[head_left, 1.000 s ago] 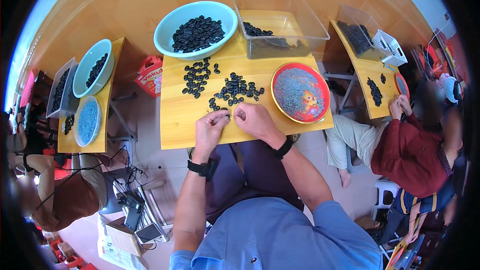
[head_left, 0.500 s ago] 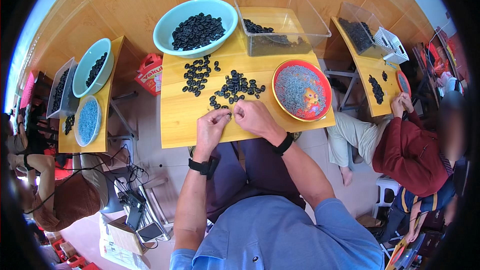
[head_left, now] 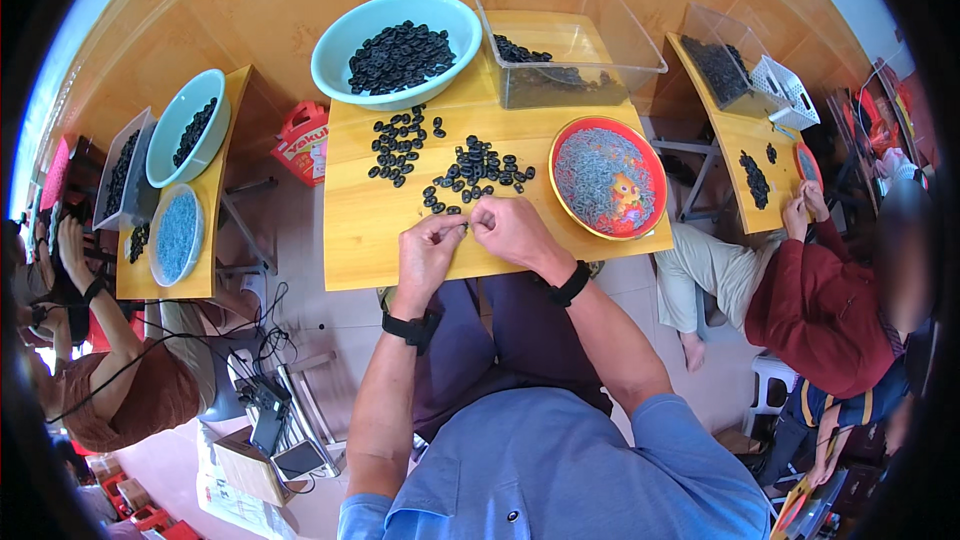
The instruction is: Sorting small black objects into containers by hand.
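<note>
Small black piece in a tight pinch

The left hand has its thumb and pointing finger squeezed together on the piece, just over the near part of the yellow table. The right hand is curled at three o'clock, its tips just beside the piece; they are too small to see well, so I cannot tell if they pinch anything.

Going round from the piece, a pile of black pieces lies at twelve o'clock. A clear box sits at one, a red tray of little gray bits at two, and a blue bowl at eleven.
</note>
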{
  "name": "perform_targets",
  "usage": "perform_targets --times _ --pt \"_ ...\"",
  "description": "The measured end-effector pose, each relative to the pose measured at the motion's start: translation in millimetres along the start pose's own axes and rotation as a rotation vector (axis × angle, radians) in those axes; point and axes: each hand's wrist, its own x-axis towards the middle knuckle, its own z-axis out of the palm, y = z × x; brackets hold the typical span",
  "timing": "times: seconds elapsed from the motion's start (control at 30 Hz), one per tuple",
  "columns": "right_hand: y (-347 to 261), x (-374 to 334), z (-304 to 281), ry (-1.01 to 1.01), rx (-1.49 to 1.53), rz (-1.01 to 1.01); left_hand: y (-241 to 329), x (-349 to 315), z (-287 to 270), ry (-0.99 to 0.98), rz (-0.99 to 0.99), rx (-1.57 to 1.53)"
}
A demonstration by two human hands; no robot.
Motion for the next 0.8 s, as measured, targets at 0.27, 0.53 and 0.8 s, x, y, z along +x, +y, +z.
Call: perform_targets --times 0.27,0.53,0.8 --pt "8.7 -5.5 7.7 0.037 0.261 0.106 3.0 -1.3 1.8 0.028 -0.03 0.033" --pt "8.5 -6.9 9.8 0.068 0.327 0.153 2.9 0.5 3.2 0.026 -0.103 -0.15" --pt "7.3 -7.2 8.9 0.07 0.256 0.108 2.1 0.4 2.1 0.034 -0.119 -0.215"
